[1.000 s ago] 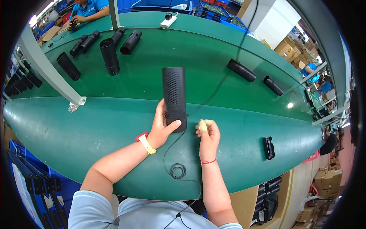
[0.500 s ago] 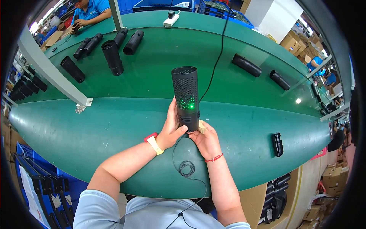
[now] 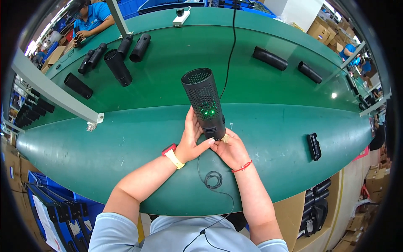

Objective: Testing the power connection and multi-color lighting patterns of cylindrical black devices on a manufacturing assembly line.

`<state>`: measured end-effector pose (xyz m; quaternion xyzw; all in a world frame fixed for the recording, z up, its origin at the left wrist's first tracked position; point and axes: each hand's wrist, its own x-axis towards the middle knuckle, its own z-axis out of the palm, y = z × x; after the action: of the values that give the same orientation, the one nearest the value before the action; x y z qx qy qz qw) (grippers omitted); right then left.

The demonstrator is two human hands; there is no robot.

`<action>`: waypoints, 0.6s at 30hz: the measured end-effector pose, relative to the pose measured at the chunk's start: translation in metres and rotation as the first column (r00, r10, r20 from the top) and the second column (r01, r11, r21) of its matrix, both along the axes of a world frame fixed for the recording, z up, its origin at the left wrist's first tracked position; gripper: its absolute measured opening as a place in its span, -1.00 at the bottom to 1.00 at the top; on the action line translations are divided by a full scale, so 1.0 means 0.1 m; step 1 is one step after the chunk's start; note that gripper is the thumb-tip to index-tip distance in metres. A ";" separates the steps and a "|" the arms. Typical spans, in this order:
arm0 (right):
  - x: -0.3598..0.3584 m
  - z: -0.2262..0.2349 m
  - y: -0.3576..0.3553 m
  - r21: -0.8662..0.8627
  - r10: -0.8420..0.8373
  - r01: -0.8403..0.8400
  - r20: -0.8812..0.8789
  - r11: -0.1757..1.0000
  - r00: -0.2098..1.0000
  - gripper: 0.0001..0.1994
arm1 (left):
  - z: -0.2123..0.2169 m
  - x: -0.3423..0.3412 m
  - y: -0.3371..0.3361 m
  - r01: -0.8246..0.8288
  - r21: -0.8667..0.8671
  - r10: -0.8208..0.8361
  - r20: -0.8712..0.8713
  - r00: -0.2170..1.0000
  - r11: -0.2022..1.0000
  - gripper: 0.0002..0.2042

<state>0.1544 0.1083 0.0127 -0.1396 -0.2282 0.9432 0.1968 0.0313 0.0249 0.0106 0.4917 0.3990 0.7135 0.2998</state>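
Black perforated cylinder (image 3: 204,98), held in both hands over the green workbench (image 3: 126,164), in front of the person's chest. Its open, meshed end points up and leans slightly to the left; green lights (image 3: 210,112) glow through the perforations below mid-length. The left forearm enters from the lower left and runs obliquely up to the cylinder's base, a watch with a pale yellow band (image 3: 174,160) at its wrist. The right forearm rises from the lower right, angled inward, with a red cord bracelet (image 3: 242,166) around the wrist. The left hand (image 3: 191,140) is partly closed around the lower left side of the cylinder: the thumb lies across the bottom front, while the fingers pass up along the side and partly behind it. The right hand (image 3: 233,149) is half curled at the lower right of the base, a pale yellowish covering (image 3: 226,138) on one digit; its fingertips are partly hidden, and whether they grip or merely touch cannot be told. Below the hands, a thin dark cable (image 3: 213,179) lies in a small coil on the bench. Well to the right rests a black elongated part (image 3: 314,147). Further black cylinders (image 3: 117,67) occupy the darker green surface (image 3: 168,73) beyond.
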 end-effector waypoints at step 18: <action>0.12 0.02 0.02 0.063 -0.033 0.033 -0.016 0.997 0.999 -0.76 | -0.02 0.05 0.07 -0.105 0.246 0.237 -0.607 0.758 0.964 -0.14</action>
<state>0.1665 0.1105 0.0147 -0.1302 -0.2540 0.9332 0.2183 0.0362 0.0319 0.0088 0.6908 0.4472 0.5673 0.0316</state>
